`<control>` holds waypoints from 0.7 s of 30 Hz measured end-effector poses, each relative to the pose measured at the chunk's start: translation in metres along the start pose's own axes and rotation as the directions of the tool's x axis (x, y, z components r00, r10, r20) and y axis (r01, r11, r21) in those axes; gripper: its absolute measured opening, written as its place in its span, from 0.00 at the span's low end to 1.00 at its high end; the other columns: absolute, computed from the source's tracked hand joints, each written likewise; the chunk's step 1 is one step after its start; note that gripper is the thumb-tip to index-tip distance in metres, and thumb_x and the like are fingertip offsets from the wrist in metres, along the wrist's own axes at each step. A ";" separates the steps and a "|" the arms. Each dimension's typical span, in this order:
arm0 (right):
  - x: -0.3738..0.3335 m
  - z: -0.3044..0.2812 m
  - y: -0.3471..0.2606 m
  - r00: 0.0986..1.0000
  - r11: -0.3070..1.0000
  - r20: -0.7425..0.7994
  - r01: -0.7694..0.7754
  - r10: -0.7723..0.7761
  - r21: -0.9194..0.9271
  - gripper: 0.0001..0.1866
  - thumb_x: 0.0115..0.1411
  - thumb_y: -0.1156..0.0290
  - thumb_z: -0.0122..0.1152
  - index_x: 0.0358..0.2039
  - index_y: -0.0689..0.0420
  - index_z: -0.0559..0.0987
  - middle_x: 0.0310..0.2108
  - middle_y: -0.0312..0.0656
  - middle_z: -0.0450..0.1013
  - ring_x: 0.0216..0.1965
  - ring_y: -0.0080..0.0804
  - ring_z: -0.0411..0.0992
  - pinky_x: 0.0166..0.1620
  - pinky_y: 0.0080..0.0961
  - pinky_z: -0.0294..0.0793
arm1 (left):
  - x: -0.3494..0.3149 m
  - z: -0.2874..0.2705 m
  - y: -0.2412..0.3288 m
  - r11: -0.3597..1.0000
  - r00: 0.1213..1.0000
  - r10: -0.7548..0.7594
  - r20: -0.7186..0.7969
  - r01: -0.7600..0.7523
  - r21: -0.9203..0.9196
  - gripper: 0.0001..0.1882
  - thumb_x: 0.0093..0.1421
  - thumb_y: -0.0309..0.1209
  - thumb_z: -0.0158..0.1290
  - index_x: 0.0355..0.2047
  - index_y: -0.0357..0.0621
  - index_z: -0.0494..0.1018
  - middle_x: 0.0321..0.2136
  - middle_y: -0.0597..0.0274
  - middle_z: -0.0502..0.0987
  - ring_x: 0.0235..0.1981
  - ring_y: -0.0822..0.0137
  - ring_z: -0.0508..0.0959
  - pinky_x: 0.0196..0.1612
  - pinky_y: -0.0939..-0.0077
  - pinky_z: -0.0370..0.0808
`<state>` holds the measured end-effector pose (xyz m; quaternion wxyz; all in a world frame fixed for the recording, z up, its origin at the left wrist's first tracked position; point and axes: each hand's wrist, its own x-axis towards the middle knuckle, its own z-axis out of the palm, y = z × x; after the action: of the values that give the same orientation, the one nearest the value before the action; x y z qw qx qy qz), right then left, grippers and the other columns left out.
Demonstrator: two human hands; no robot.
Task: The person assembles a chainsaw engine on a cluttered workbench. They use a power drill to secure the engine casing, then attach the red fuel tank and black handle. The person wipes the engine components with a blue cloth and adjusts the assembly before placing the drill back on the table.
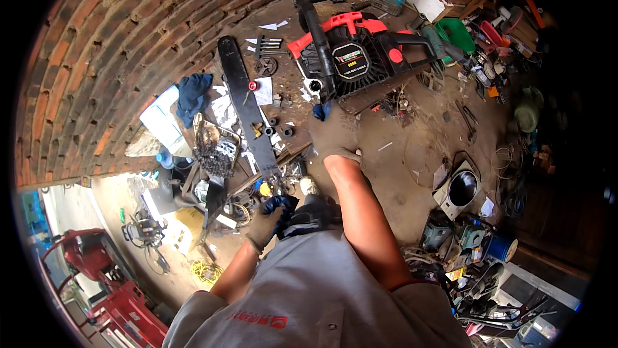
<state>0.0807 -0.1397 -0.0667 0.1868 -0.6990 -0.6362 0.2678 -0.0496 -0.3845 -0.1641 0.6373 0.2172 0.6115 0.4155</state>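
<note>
Risking slip: right hand, gloved, pressed against near side of saw body far on bench, grip hidden, cannot tell how wide. Could tip saw into loose parts beside it. Left hand curled shut on blue rag, touching near end of bar.

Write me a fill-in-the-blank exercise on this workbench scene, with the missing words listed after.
1. The right hand rests on the bench just below the red and black ____.
2. The long black guide bar lies to the ____ of the saw body.
3. The left hand wears a ____ and is near the bar's lower end.
4. The wall behind the bench is made of ____.

Missing words: chainsaw; left; glove; brick
</note>
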 end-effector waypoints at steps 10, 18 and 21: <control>-0.015 -0.042 -0.016 0.979 0.950 0.117 0.192 -0.168 -0.244 0.17 0.55 0.54 0.62 0.35 0.56 0.80 0.31 0.49 0.80 0.35 0.51 0.79 0.39 0.47 0.76 | -0.005 0.027 0.004 0.996 0.988 -0.041 -0.152 0.052 0.070 0.11 0.68 0.26 0.48 0.47 0.38 0.76 0.34 0.64 0.80 0.34 0.75 0.79 0.35 0.79 0.78; -0.004 -0.028 0.005 0.960 0.936 0.041 0.278 -0.275 -0.215 0.14 0.56 0.57 0.59 0.29 0.56 0.78 0.27 0.51 0.78 0.29 0.54 0.78 0.35 0.48 0.75 | 0.002 0.025 -0.010 1.000 0.999 -0.018 -0.032 0.019 0.012 0.12 0.67 0.31 0.53 0.47 0.40 0.79 0.33 0.66 0.82 0.31 0.78 0.78 0.35 0.79 0.77; -0.002 -0.022 0.000 0.966 0.925 0.073 0.258 -0.247 -0.279 0.15 0.57 0.56 0.59 0.29 0.56 0.78 0.27 0.52 0.78 0.30 0.55 0.78 0.35 0.49 0.75 | 0.005 0.025 -0.013 1.000 0.999 0.002 -0.050 -0.004 -0.030 0.11 0.67 0.30 0.52 0.46 0.40 0.79 0.32 0.66 0.82 0.30 0.78 0.78 0.34 0.80 0.76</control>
<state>0.0945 -0.1395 -0.0491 0.1052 -0.6259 -0.7562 0.1594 -0.0223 -0.3820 -0.1732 0.6246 0.1981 0.6206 0.4307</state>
